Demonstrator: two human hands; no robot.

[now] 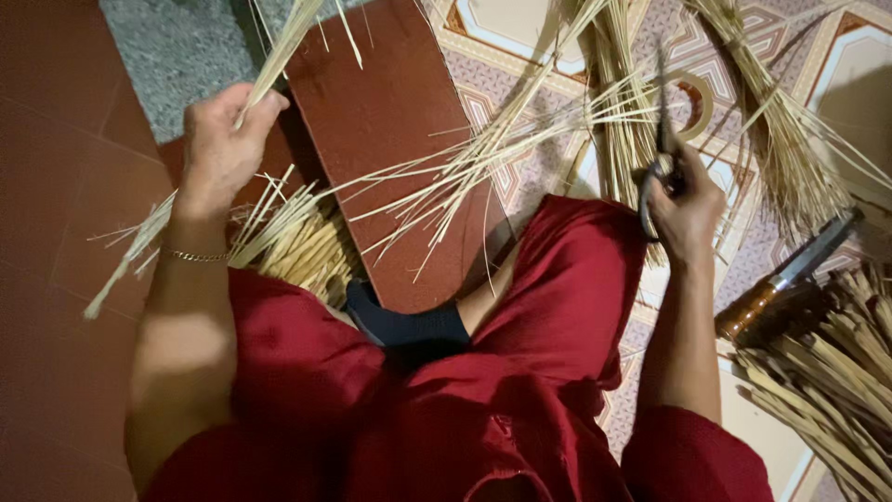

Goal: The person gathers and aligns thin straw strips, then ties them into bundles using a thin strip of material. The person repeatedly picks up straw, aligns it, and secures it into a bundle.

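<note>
My left hand (223,139) is raised at the upper left, fingers closed on a thin bunch of pale straw strips (283,42) that runs up out of view. My right hand (688,209) grips dark scissors (662,153) by the handles, blades pointing up. The scissors stand beside a spray of long straw strands (492,149) that fans across a dark red board (390,121). My legs in red trousers fill the lower middle, with a dark sock (404,325) between them.
A pile of cut straw pieces (297,242) lies under my left wrist. More straw bundles (790,158) lie at the upper right and lower right. A knife with a brown handle (790,279) rests on patterned floor tiles (520,37) at the right.
</note>
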